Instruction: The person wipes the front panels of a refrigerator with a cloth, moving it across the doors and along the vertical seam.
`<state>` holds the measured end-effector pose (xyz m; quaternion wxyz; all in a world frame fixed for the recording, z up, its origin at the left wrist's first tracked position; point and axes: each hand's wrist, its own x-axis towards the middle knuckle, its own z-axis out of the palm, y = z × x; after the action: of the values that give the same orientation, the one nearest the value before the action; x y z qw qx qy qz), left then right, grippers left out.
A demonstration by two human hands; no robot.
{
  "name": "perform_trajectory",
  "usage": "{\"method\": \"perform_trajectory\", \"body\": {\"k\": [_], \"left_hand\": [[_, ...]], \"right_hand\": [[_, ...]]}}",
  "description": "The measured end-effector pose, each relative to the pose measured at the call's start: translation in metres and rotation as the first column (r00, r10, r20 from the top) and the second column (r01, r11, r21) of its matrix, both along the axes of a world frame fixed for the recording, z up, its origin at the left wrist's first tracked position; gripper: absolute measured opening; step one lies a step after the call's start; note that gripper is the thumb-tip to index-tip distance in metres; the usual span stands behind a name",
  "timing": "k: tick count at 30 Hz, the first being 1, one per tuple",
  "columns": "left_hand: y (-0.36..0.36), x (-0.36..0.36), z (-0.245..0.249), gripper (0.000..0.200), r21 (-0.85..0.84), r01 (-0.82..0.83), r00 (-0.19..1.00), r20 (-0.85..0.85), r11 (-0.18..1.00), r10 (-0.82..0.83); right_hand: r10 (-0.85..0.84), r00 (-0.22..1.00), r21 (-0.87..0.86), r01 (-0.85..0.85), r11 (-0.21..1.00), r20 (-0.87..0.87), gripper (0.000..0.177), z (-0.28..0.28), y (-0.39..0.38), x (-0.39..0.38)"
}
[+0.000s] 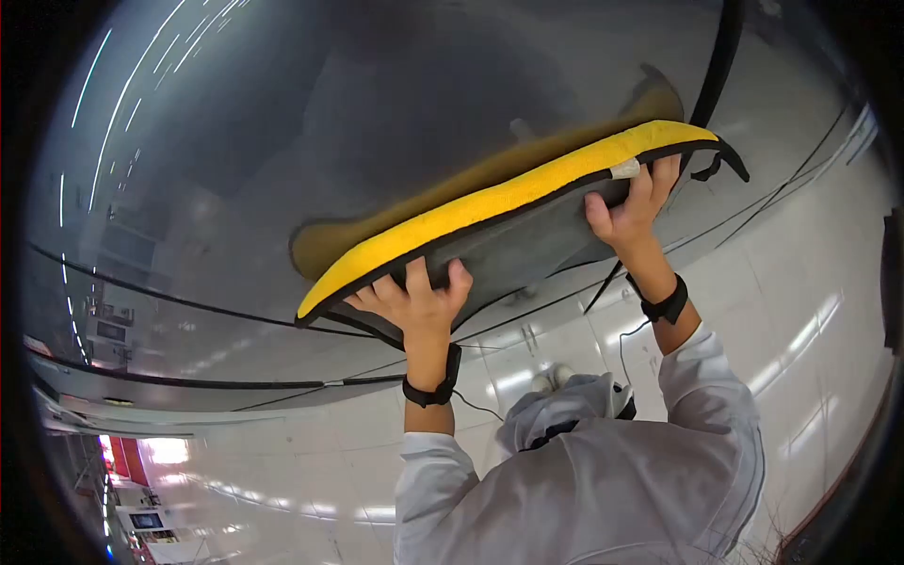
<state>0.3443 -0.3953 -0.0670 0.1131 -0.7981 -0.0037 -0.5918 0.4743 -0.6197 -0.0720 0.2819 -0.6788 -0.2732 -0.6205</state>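
Observation:
A long curved pad (490, 200), yellow on its upper side with black edging and a grey underside, lies against a glossy dark car-like panel (377, 104), which mirrors its yellow. My left hand (415, 294) holds the lower edge near the pad's left end, thumb apart and some fingertips hidden beneath. Nearer the right end, my right hand (633, 212) grips the same edge beside a small pale label (624, 169). Black bands circle both wrists.
A black strap end (733, 162) hangs at the pad's right tip. Dark seams cross the glossy body. Below are the shiny tiled floor (311, 461), thin black cables and my shoes (552, 379). A red display (127, 460) stands at the far lower left.

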Motion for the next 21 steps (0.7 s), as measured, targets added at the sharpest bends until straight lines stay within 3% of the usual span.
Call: {"method": "perform_trajectory", "body": {"k": [8,9,12,14,17,21], "left_hand": [[0.041,-0.047,0.016,0.056,-0.038,-0.102,0.995,0.017,0.994,0.103],[0.041,-0.016,-0.006,0.056,-0.056,-0.109,0.994,-0.005,0.992,0.109],[0.059,-0.023,-0.024,0.058,-0.1,-0.143,0.989,-0.046,0.985,0.139],[0.065,-0.029,-0.037,0.055,-0.099,-0.156,0.986,0.044,0.983,0.161],[0.07,-0.041,-0.069,0.063,-0.159,-0.128,0.989,-0.097,0.979,0.113],[0.04,-0.042,-0.086,0.056,-0.206,-0.083,0.971,-0.235,0.975,0.033]], "right_hand": [[0.08,0.997,-0.04,-0.08,0.996,0.007,0.052,0.036,0.039,-0.051],[0.099,0.994,-0.043,-0.101,0.994,-0.04,0.05,0.013,0.04,-0.021],[0.108,0.989,-0.091,-0.117,0.989,-0.102,0.048,-0.002,0.058,-0.03],[0.13,0.99,-0.148,-0.137,0.979,-0.056,0.049,-0.015,0.066,-0.035],[0.108,0.993,-0.194,-0.115,0.974,-0.042,0.045,-0.035,0.064,-0.039],[0.042,0.997,-0.198,-0.054,0.979,-0.063,0.047,-0.056,0.036,-0.025]]}}
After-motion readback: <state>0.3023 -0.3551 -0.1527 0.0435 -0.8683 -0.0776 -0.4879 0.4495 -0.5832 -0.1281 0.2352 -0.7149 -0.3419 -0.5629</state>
